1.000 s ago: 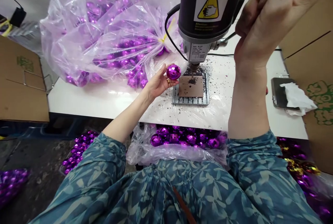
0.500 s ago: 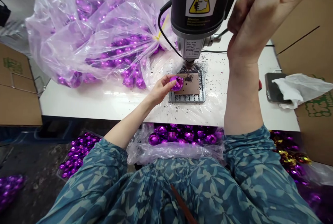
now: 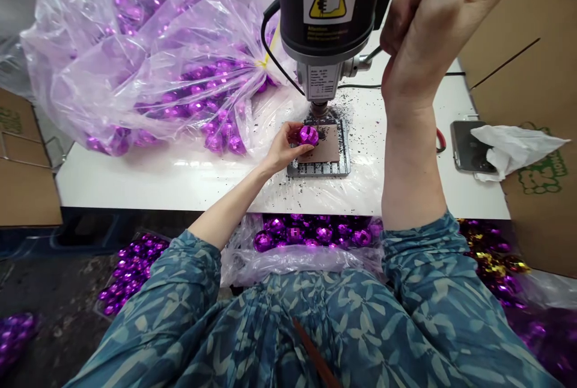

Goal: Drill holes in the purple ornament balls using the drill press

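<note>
Between the thumb and fingers of my left hand [image 3: 285, 148] is a shiny purple faceted ball [image 3: 309, 135]. It is over the brown board [image 3: 327, 151] on the slotted metal base [image 3: 319, 170] of a drill press [image 3: 332, 9]. The drill's chuck [image 3: 320, 109] points down just above the ball; whether the bit touches it I cannot tell. My right hand [image 3: 444, 15] is raised at the upper right, closed around the drill press's lever [image 3: 372, 54], of which only a short metal length shows. Dark shavings [image 3: 356, 130] lie scattered around the base.
A tied clear bag of purple balls [image 3: 148, 69] fills the table's back left. An open bag of purple balls [image 3: 315, 233] is below the front edge. At the right lie a phone [image 3: 469, 148] and crumpled white tissue [image 3: 514, 145]. Cardboard boxes [image 3: 532, 75] flank the table.
My left hand has brought the purple ball inward over the board, under the chuck, and turned it. The right hand keeps its grip on the lever. The whole view has shifted slightly.
</note>
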`<state>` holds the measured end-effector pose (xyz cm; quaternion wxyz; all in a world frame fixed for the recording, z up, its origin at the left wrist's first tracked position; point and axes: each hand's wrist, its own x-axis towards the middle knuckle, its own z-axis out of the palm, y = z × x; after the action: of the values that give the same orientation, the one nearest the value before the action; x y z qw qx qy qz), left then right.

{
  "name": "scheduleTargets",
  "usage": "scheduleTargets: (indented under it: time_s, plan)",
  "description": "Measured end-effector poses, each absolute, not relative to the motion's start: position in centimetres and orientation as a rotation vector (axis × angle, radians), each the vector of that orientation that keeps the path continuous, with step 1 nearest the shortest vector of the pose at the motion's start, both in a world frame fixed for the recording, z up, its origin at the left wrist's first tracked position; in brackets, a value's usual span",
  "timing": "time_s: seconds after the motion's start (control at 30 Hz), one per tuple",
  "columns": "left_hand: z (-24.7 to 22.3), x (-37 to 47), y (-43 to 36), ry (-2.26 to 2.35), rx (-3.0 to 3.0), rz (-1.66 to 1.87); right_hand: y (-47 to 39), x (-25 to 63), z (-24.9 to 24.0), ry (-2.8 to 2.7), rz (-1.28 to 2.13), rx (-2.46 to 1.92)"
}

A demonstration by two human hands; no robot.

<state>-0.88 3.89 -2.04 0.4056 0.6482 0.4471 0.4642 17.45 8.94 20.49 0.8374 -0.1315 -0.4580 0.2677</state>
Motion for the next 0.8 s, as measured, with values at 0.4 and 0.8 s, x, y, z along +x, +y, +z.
scheduleTargets:
  time_s: [0.4, 0.8]
  plan:
    - [-2.1, 1.4, 4.2, 1.261, 1.876, 1.196, 9.2, 17.6, 20.0, -1.063, 0.474, -0.364]
    - [-4.4, 2.2, 3.7, 1.167, 1.855, 1.258, 7.6, 17.5, 19.5, -1.095, 0.423, -0.33]
